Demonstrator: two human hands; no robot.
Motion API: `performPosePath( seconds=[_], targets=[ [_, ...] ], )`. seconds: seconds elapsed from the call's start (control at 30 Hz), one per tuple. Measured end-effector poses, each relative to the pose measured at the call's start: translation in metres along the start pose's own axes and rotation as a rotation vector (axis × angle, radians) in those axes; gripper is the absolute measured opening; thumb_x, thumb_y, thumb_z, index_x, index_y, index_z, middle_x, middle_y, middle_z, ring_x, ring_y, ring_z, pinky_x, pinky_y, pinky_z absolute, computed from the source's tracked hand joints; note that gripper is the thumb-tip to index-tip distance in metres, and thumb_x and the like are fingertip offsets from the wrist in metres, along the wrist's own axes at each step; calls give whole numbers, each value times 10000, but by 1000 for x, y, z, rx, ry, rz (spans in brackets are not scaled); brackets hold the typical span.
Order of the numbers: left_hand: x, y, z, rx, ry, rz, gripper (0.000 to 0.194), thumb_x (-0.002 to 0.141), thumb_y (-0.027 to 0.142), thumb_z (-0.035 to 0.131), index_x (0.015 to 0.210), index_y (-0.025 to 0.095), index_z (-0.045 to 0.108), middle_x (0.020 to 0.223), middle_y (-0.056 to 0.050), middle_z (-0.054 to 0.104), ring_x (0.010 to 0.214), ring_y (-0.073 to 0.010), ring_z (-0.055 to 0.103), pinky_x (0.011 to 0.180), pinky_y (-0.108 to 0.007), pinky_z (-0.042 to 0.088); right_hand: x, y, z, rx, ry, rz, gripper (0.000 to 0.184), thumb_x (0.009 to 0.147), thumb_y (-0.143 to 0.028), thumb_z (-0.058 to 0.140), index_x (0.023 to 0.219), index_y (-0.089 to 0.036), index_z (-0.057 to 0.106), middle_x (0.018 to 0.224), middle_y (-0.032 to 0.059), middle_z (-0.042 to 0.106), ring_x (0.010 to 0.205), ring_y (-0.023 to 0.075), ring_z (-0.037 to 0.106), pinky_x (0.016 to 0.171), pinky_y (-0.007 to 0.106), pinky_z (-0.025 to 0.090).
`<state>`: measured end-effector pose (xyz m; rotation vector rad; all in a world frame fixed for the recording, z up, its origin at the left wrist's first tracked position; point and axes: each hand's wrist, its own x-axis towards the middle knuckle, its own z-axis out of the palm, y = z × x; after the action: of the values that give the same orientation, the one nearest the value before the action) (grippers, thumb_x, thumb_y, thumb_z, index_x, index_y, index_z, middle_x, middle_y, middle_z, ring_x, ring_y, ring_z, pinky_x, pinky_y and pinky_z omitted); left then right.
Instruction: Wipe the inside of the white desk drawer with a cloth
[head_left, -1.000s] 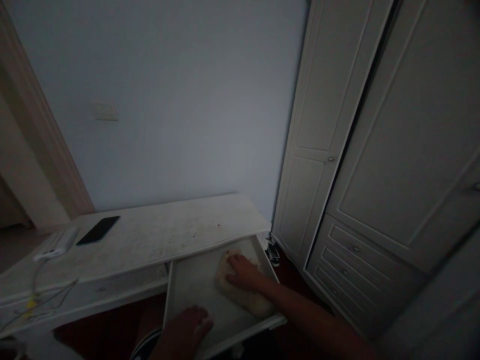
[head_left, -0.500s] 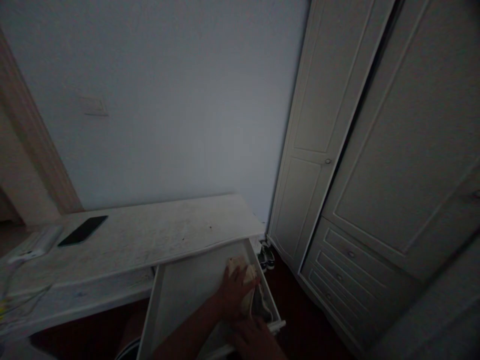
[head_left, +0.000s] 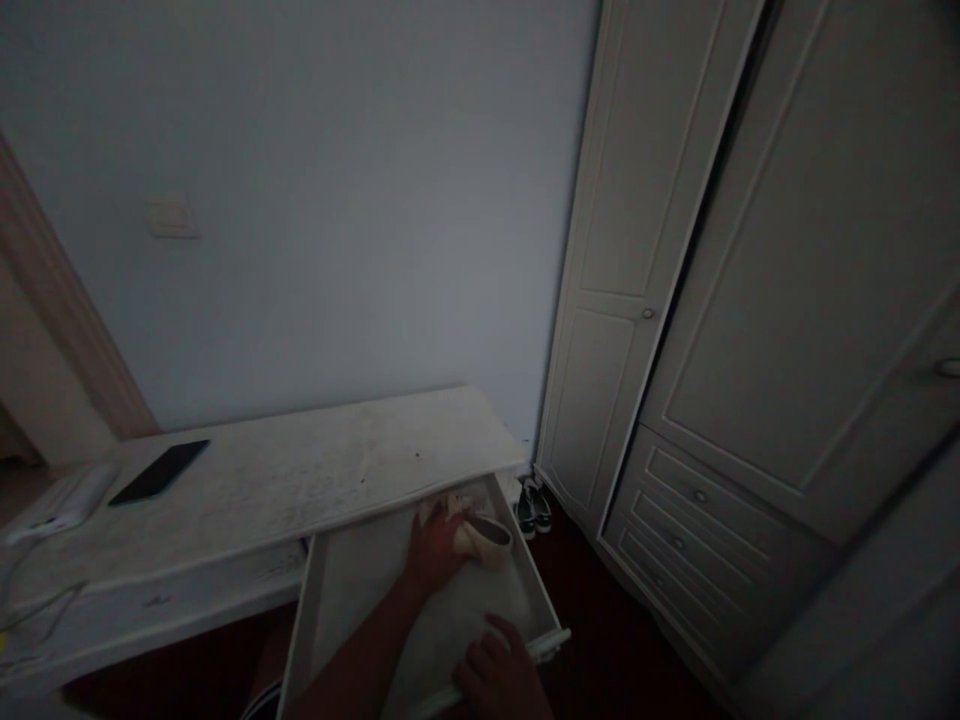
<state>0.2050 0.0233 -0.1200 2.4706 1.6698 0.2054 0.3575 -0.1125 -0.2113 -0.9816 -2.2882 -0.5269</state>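
In the pulled-out white drawer [head_left: 442, 620] lies a soft beige shoe-like item [head_left: 487, 545] with a dark oval opening facing up. My left hand [head_left: 435, 545] reaches across the drawer and grips its far left part, fingers over the top. Paler crumpled material [head_left: 471, 497] shows behind the fingers; whether it is part of the same item I cannot tell. Nearer the drawer's front, my right hand [head_left: 499, 670] hovers with fingers loosely bent and apart, holding nothing visible.
The worn white desk [head_left: 360, 440] carries a dark phone [head_left: 161, 470] and a white power strip [head_left: 71, 500] with a cable. Dark shoes [head_left: 532, 508] stand on the floor by the desk's right end. A tall pale wardrobe [head_left: 611, 380] with drawers rises at the right.
The beige item has shifted from the drawer's right side toward the back and turned, its dark opening now facing up. My left hand moved left and back; my right hand has come away from the item.
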Motion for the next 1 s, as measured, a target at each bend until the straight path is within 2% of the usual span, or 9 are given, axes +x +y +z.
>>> performPosePath(
  seconds=[0.13,0.23,0.37,0.47,0.57,0.63,0.73,0.83,1.0],
  targets=[
    [-22,-40,-21,47,38,-153,670,873,450,620,1508,289,482,1586,-117,492,1485,-312,407,1213,-508,276,2,-1,-5,14,-71,10,328,848,-553,726,855,-259,581,733,-16,638,736,198,578,1027,424,472],
    [-48,-66,-35,86,45,-236,698,877,463,597,1529,263,451,1575,-134,495,1428,-332,469,1141,-488,379,5,-3,-12,38,-79,26,324,857,-546,730,885,-262,579,777,-19,644,774,195,597,1050,416,450],
    [-81,-85,-50,132,-11,-311,763,847,537,595,1514,188,469,1537,-207,511,1319,-393,568,1028,-491,472,10,-6,-21,60,-26,48,348,834,-536,774,916,-264,574,803,-28,640,785,193,599,1042,407,440],
    [-99,-84,-53,140,-86,-282,793,818,545,610,1511,184,473,1471,-207,582,1260,-371,621,1026,-477,482,12,-7,-26,72,-21,62,341,820,-498,799,926,-265,573,809,-27,639,796,198,599,1047,413,431],
    [-112,-75,-48,136,-168,-221,836,813,565,585,1531,161,440,1413,-201,638,1270,-361,626,1062,-482,470,12,-7,-28,81,-78,74,341,823,-500,793,947,-263,581,842,-18,649,836,209,605,1060,425,426],
    [-117,-68,-45,133,-261,-170,908,734,576,653,1506,134,471,1357,-214,675,1221,-385,659,1027,-495,505,12,-7,-28,86,-114,76,342,830,-526,777,934,-264,584,838,-14,650,836,212,600,1058,424,431],
    [-120,-59,-42,142,-399,-76,932,601,482,750,1448,155,542,1282,-217,718,1137,-423,701,947,-528,553,11,-7,-27,96,-129,77,305,847,-510,761,927,-267,594,825,-11,653,818,208,592,1052,416,433],
    [-120,-51,-40,154,-468,29,911,610,391,722,1475,193,516,1262,-201,732,1136,-434,701,942,-570,549,11,-8,-26,116,-107,88,283,857,-466,763,992,-267,613,846,-16,667,825,205,597,1058,417,417],
    [-112,-41,-38,134,-507,161,930,604,418,747,1484,253,492,1308,-155,719,1181,-411,683,977,-545,540,14,-14,-29,130,-59,126,277,865,-455,772,990,-271,608,875,-23,682,843,211,610,965,401,433]
  ],
)
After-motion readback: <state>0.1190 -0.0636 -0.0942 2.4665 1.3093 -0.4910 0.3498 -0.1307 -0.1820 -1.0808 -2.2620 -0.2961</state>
